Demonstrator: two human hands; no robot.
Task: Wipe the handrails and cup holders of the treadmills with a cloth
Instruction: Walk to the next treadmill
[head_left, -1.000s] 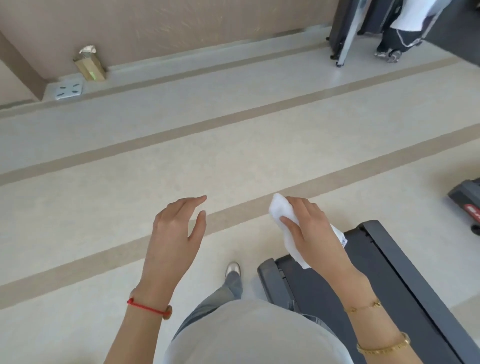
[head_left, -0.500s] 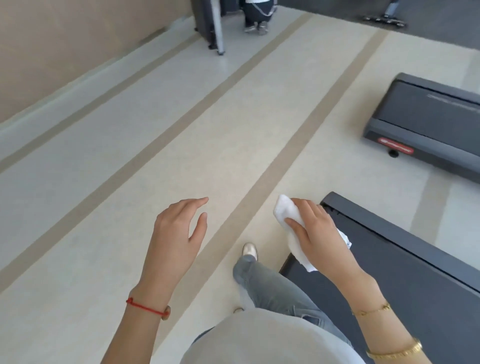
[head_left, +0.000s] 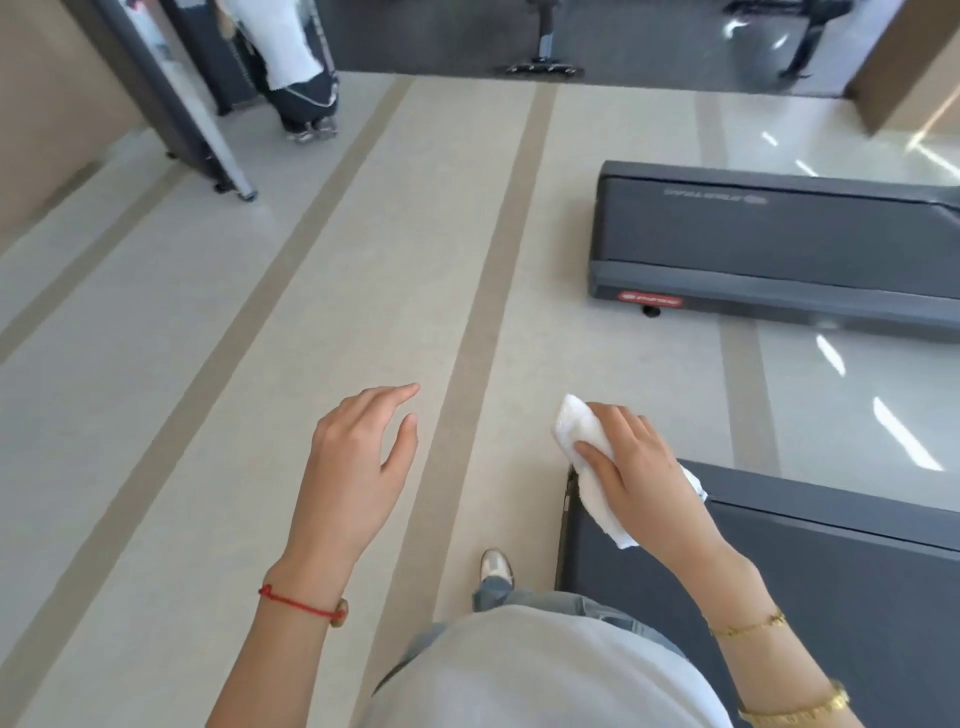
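Note:
My right hand (head_left: 641, 478) grips a folded white cloth (head_left: 589, 467) above the rear corner of a dark grey treadmill deck (head_left: 805, 582) at lower right. My left hand (head_left: 358, 467) hovers over the floor with relaxed fingers and holds nothing. A second treadmill deck (head_left: 769, 244) with a red label lies farther off at the right. No handrails or cup holders are in view.
Beige floor with brown stripes (head_left: 483, 322) runs ahead. A person (head_left: 296, 67) stands at the far left beside a tall dark machine frame (head_left: 208, 124). Dark gym flooring with equipment bases (head_left: 543, 62) lies at the far end. My foot (head_left: 496, 566) steps beside the near treadmill.
The view has swung to the right, bringing the second treadmill and the far gym area into sight. Both hands keep the same pose, the right one still holding the cloth.

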